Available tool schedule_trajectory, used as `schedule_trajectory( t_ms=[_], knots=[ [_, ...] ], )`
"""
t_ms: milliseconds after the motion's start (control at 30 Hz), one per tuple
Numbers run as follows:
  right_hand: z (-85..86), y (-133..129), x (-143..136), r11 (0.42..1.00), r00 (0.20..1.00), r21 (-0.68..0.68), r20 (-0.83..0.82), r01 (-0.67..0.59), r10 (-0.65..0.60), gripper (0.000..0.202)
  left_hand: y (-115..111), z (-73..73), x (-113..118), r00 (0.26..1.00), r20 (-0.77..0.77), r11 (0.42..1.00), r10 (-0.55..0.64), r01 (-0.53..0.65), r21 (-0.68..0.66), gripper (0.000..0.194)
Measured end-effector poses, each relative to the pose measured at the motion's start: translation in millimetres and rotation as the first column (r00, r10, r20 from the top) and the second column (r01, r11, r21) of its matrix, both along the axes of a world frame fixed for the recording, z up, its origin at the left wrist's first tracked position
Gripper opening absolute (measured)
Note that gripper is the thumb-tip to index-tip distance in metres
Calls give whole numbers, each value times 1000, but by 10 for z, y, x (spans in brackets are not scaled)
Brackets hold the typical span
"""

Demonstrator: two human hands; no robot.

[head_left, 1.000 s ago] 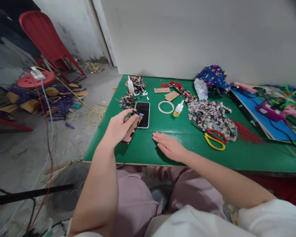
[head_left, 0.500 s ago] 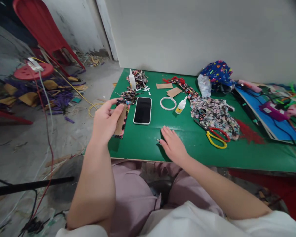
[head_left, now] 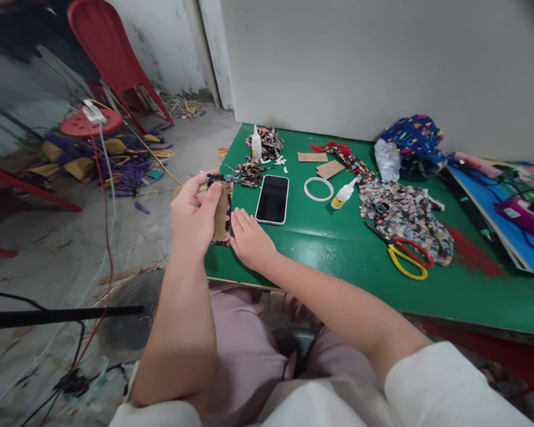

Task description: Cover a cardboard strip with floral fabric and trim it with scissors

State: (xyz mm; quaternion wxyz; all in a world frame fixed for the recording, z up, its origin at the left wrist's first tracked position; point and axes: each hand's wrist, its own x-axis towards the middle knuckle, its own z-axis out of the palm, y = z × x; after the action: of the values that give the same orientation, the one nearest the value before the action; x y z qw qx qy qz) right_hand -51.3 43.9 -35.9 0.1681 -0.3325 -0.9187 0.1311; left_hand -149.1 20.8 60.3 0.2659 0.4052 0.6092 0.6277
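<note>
My left hand (head_left: 194,209) pinches a fabric-edged cardboard piece (head_left: 222,213) between thumb and fingers at the table's left edge. Its brown face shows, with dark floral cloth along its borders. Against or just beside its right border lies my right hand (head_left: 253,242), fingers stretched out and close together; whether they touch the cloth I cannot tell. A phone (head_left: 272,200) with a dark screen lies just beyond my right hand. Behind the cardboard are floral fabric scraps (head_left: 248,174) and a small glue bottle (head_left: 256,144).
On the green table (head_left: 320,249) are a white ring (head_left: 318,189), a second glue bottle (head_left: 343,194), cardboard strips (head_left: 330,169), floral cloth (head_left: 400,210) and scissors (head_left: 407,258) with red and yellow handles. A pink glue gun (head_left: 478,165) lies at the right. A red stool (head_left: 91,123) stands left.
My right hand has moved left from the table's middle to the cardboard's right border. The left hand keeps its hold. The view has shifted, so the table items appear farther right.
</note>
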Motion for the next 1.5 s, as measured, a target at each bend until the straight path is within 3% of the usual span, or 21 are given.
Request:
schedule_trajectory(
  t_ms=[167,467,600,767,967,1267,1500],
  knots=[
    [29,131,-148,995,995,19,-2,-96,96,57,39,-71,-70,1000,9,999,-17,16,38,38],
    [52,304,-143,997,997,-73,-77,15,-20,68,30,-32,30,998,-41,998,-56,56,6,37],
    [100,182,51,998,998,-51,-43,37,-40,73,22,-31,26,996,-48,997,-73,71,-25,39],
    [96,-11,254,998,998,35,25,-58,57,85,13,-51,3,997,-46,998,-62,61,-25,40],
    [50,301,-14,997,993,-29,94,77,-74,79,32,-84,7,997,-29,997,-70,70,-13,39],
    [274,643,-277,948,952,-111,112,297,-285,61,49,-91,16,994,2,992,-112,112,-55,35],
    [172,953,-473,923,926,-75,55,376,-373,60,19,-59,30,994,1,989,-106,106,-103,39]
  ],
)
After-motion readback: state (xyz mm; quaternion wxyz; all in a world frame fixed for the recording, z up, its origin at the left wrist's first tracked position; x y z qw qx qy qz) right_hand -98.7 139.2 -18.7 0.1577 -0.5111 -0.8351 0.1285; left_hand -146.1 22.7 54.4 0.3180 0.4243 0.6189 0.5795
